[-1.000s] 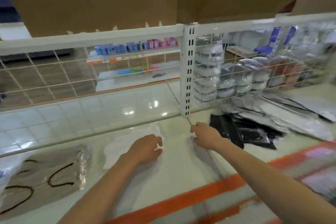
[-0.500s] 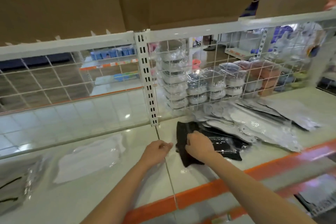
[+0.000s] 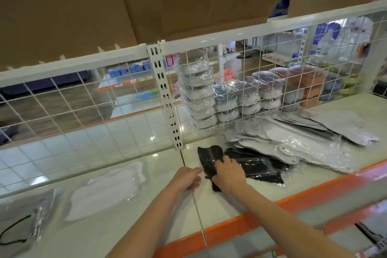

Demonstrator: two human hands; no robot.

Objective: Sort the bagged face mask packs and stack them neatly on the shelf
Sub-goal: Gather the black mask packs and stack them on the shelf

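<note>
Black mask packs [image 3: 247, 165] lie just right of the slotted upright [image 3: 167, 98]. Right hand [image 3: 228, 172] grips the top pack; left hand [image 3: 186, 176], fingers loosely extended, empty, touches its edge. Sorting step; next, lift one pack clear.

The right hand [image 3: 227, 173] hides part of the black mask pack [image 3: 211, 158]; its grip is unclear.
</note>
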